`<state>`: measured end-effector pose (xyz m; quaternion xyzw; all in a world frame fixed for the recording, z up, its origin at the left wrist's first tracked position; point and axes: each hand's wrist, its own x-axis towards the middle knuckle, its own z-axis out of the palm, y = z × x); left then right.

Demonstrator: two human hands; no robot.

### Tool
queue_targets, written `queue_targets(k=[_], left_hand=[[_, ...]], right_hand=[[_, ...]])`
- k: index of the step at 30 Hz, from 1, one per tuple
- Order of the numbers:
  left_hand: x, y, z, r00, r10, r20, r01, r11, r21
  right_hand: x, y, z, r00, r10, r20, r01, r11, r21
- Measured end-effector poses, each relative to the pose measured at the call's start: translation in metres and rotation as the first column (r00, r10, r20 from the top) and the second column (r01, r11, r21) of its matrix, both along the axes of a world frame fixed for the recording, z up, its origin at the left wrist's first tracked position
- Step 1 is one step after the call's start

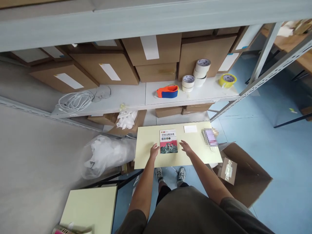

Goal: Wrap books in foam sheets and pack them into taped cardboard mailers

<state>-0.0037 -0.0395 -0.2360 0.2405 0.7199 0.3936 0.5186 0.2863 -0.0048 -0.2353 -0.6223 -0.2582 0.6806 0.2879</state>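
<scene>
A book (168, 141) with a white, pink and dark green cover lies flat on the pale yellow table (146, 136), its Chinese title facing me. Close to its left edge is my left hand (154, 150), fingers stretched out and holding nothing. On the other side, my right hand (185, 147) hovers a little way from the book's right edge, fingers apart and nothing in them. Behind the book lies a white slip of paper (190, 129). A blurred purple item (210, 137) sits near the table's right end.
Above the table, a shelf (151, 92) carries an orange and blue tape dispenser (167, 91), white tape rolls (188, 83), a yellow tape roll (227, 80), a coiled cable (76, 101) and cardboard boxes (156, 72). A plastic bag (109, 154) is at left, an open carton (253, 175) at right.
</scene>
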Motion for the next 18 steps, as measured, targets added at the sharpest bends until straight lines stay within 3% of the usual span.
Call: queue_targets(k=[4,10,13,18], left_hand=[[0.004,-0.016,-0.026,0.986,-0.142,-0.083,0.128,0.979,-0.159],[0.002,-0.02,-0.048,0.965,-0.259,0.029,0.26,0.962,-0.083],[-0.025,-0.02,-0.054,0.967,-0.253,0.021,0.254,0.965,-0.068],[-0.102,-0.024,-0.057,0.991,-0.133,-0.011,0.133,0.99,-0.046]], right_hand=[[-0.008,-0.018,-0.018,0.997,0.038,0.064,-0.035,0.998,-0.058],[-0.044,-0.027,-0.032,0.99,0.081,0.113,-0.072,0.994,-0.082],[-0.071,-0.025,-0.037,0.986,0.119,0.114,-0.113,0.992,-0.055],[-0.147,-0.02,-0.038,0.976,0.202,0.077,-0.201,0.979,-0.029]])
